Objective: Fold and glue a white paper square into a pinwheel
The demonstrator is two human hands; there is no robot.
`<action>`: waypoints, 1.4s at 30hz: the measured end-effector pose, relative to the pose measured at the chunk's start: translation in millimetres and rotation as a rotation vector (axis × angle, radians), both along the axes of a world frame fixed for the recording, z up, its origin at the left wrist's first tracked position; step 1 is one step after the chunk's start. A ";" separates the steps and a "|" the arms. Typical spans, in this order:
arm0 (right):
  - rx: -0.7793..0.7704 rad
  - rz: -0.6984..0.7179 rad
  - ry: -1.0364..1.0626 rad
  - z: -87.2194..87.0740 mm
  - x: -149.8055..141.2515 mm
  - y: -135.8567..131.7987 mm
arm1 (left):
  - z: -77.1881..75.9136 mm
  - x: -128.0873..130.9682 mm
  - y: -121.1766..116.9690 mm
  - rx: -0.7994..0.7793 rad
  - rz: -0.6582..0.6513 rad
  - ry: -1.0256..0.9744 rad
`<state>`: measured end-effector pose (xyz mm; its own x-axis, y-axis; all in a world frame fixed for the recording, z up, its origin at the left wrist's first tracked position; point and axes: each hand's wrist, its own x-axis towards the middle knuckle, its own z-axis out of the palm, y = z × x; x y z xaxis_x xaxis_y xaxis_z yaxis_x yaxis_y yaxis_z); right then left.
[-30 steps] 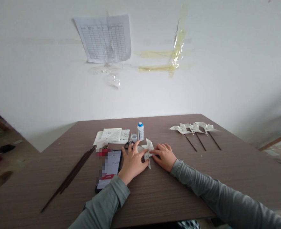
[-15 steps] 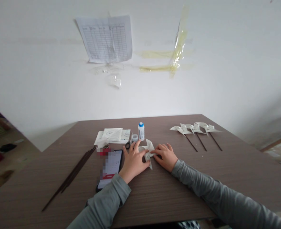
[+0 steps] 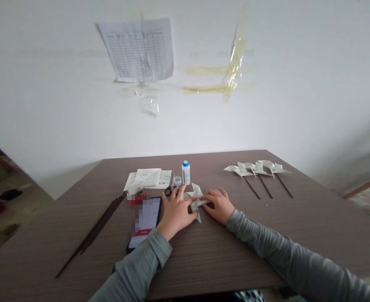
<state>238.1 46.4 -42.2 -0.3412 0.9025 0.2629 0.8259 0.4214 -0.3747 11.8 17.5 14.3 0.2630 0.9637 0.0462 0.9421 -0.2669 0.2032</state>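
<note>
A white printed paper pinwheel lies on the table between my two hands. My left hand reaches over its left side, thumb and forefinger pressing on the paper while the other fingers spread toward the back. From the right, my right hand has its fingers closed on one blade near the centre. Part of the pinwheel is hidden under my left fingers. Just behind stand a white glue bottle with a blue cap and a small clear cup. Black-handled scissors lie beside my left fingertips.
Three finished-looking pinwheels on dark sticks lie at the back right. At left is a bundle of dark sticks, beside a phone. Flat paper sheets and a small red-and-white container lie behind the phone. A wall rises behind the table.
My right fingers have shifted slightly on the pinwheel blade, and more of the paper near them shows. My left hand stays almost in place.
</note>
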 end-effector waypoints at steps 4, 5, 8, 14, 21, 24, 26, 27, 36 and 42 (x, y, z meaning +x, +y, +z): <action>0.020 0.001 -0.008 -1.7 1.4 0.7 | 1.0 -1.4 1.5 -0.018 0.009 -0.001; 0.011 0.001 -0.012 -1.3 1.3 0.8 | 1.5 -1.4 1.5 -0.022 0.012 -0.001; -0.016 -0.008 -0.018 1.7 0.1 0.3 | 3.3 -0.9 0.2 -0.031 0.014 0.008; -0.025 -0.009 -0.029 9.7 -2.5 -3.3 | 4.3 1.0 -5.3 0.008 0.005 0.005; -0.026 -0.002 -0.014 8.4 -0.7 -0.6 | 3.4 2.9 -9.8 0.044 0.018 -0.013; -0.011 0.002 -0.004 6.2 0.6 0.7 | 7.0 3.3 -10.2 0.021 0.025 -0.004; -0.018 0.005 -0.004 4.9 1.2 1.2 | 9.1 2.7 -9.4 0.012 0.023 0.009; -0.019 0.006 -0.005 4.4 1.4 1.5 | 9.5 2.2 -8.8 0.011 0.021 0.015; -0.003 -0.021 -0.011 6.4 -0.7 0.2 | -0.7 2.0 -11.0 0.083 0.018 -0.008; -0.072 -0.020 -0.032 16.9 -4.3 -5.8 | -1.2 2.6 -13.1 0.085 0.030 -0.020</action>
